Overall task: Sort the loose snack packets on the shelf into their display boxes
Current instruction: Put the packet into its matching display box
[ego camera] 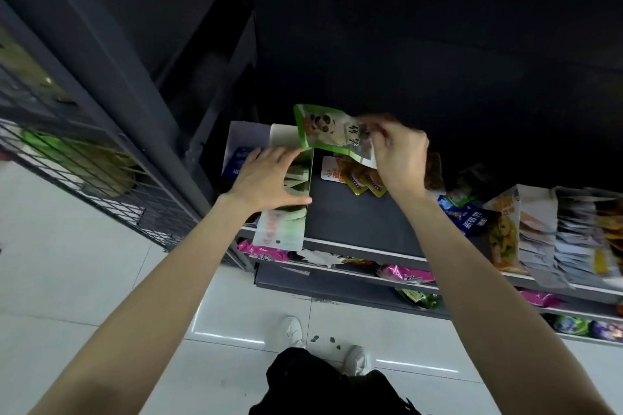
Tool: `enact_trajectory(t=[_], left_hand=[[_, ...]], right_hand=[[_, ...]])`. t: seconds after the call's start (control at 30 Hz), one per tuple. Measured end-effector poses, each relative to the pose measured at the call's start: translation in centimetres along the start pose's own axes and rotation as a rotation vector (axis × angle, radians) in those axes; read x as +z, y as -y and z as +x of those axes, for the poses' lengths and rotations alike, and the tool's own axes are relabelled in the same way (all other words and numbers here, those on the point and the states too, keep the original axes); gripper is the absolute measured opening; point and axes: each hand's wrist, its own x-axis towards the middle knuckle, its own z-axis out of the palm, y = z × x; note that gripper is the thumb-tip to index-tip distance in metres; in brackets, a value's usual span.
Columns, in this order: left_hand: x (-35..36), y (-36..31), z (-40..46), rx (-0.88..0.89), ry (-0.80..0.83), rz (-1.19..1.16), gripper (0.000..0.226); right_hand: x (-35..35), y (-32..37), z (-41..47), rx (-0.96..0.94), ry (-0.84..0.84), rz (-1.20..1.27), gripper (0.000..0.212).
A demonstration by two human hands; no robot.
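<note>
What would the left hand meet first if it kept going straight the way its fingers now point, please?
Most likely the green panda packet pinched in the right hand: the left hand lies flat on the green display box, fingertips nearly at the packet's lower corner. Depth is unclear.

Chinese characters show on the blue packet (470, 217) at right and the green panda packet (332, 130) at centre, too blurred to read.

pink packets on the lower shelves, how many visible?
3: pink packet under the green box, second mid-shelf, third lower right. More may be hidden.
</note>
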Motion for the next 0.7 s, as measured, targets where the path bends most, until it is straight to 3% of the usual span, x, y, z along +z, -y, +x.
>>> enact_trajectory(t=[0.13,0.27,0.4,0.57,0.7], left_hand=[[1.3,0.8,-0.9,0.015,-0.015,0.005,0.079],[1.7,0.8,-1.1,0.042,-0.056,-0.044,0.052],[2.3,0.9,-1.3,0.065,-0.105,-0.104,0.039],[2.3,1.3,-0.8,0.092,-0.110,-0.062,0.042],[2.3,1.7,-0.3,0.087,-0.179,-0.002,0.032]], right_hand=[[1.9,1.4,1.0,-0.191,0.043,-0.049,0.038],[1.2,1.7,1.4,-0.282,-0.055,-0.052,0.029],[1.3,0.9,0.9,-0.379,-0.083,-0.138,0.025],[5.6,1.6,-0.2,-0.536,0.191,-0.399,0.046],[7.9,3.1,0.1,-0.473,0.531,-0.586,0.052]])
